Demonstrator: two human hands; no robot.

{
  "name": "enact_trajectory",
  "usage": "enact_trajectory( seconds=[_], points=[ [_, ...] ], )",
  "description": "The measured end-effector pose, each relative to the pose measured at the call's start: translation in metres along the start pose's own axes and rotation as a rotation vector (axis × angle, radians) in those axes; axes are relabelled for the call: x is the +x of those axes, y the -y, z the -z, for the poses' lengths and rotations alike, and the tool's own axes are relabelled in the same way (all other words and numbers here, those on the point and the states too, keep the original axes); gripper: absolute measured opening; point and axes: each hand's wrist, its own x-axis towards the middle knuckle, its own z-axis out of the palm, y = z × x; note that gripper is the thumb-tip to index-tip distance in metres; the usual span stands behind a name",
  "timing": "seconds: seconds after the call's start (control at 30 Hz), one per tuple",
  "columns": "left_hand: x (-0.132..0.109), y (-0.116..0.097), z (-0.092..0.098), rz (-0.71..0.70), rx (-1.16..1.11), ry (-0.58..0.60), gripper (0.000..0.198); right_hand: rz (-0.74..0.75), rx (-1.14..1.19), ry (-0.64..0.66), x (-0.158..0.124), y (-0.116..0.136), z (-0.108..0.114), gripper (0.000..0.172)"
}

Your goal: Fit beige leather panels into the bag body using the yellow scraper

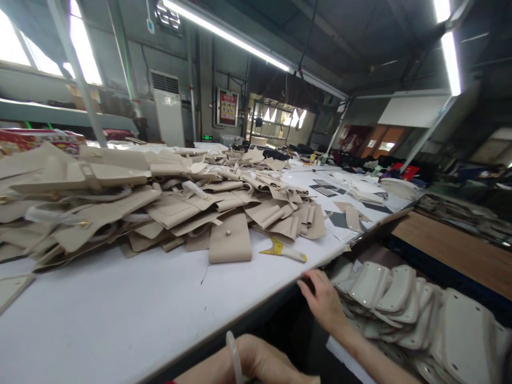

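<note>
My right hand [323,300] is at the front edge of the white table [132,314], thumb and fingers apart, nothing visible in it. Whether its fingertips touch the edge I cannot tell. Low in the view, my left hand [272,360] is bent at the wrist below the table edge, behind a pale bangle [234,354]. Its fingers are hidden or cut off, so any grip cannot be seen. Beyond my right hand lies a yellow and white cutting tool [283,249]. A beige flap with a metal stud [231,242] lies left of it.
A large heap of beige bag pieces [180,210] with clear-wrapped handles covers the table's far side. Stacked off-white panels with holes [404,298] stand right of my right arm, below table height. Dark sheets [340,220] lie farther along the table. A metal post [78,69] rises at left.
</note>
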Motion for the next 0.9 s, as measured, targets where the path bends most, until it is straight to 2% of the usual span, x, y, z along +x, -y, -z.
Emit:
enact_trajectory(
  seconds=[0.1, 0.17, 0.23, 0.33, 0.4, 0.5, 0.6, 0.67, 0.7, 0.77, 0.83, 0.9],
  points=[
    [-0.02, -0.015, -0.003, -0.033, -0.14, 0.154, 0.081, 0.08, -0.179, 0.108, 0.071, -0.003, 0.01, 0.026],
    [-0.031, -0.022, -0.004, -0.024, -0.205, 0.149, 0.08, 0.1, -0.271, 0.228, 0.106, -0.004, 0.0, 0.031],
    [-0.037, -0.026, -0.004, -0.029, -0.229, 0.138, 0.08, 0.108, -0.344, 0.325, 0.122, -0.005, -0.015, 0.032],
    [-0.04, -0.028, -0.003, -0.042, -0.241, 0.144, 0.073, 0.112, -0.391, 0.421, 0.115, -0.006, -0.024, 0.034],
    [-0.041, -0.029, -0.002, -0.051, -0.231, 0.169, 0.063, 0.1, -0.379, 0.469, 0.096, -0.008, -0.012, 0.034],
    [-0.04, -0.029, -0.002, -0.064, -0.241, 0.221, 0.056, 0.046, -0.291, 0.528, 0.054, -0.015, 0.027, 0.031],
    [-0.038, -0.028, -0.004, -0.073, -0.269, 0.257, 0.062, -0.027, -0.11, 0.675, -0.005, -0.023, 0.067, 0.029],
    [-0.037, -0.026, -0.005, -0.077, -0.281, 0.263, 0.063, -0.1, 0.059, 0.818, -0.05, -0.026, 0.081, 0.025],
    [-0.036, -0.025, -0.006, -0.078, -0.286, 0.262, 0.064, -0.214, 0.242, 0.916, -0.072, -0.026, 0.082, 0.023],
    [-0.036, -0.024, -0.008, -0.081, -0.292, 0.261, 0.065, -0.367, 0.471, 1.036, -0.114, -0.024, 0.075, 0.031],
    [-0.037, -0.024, -0.009, -0.084, -0.29, 0.26, 0.066, -0.472, 0.57, 1.087, -0.145, -0.018, 0.06, 0.039],
    [-0.04, -0.026, -0.009, -0.082, -0.281, 0.25, 0.07, -0.547, 0.618, 1.128, -0.164, -0.01, 0.043, 0.042]
  ],
)
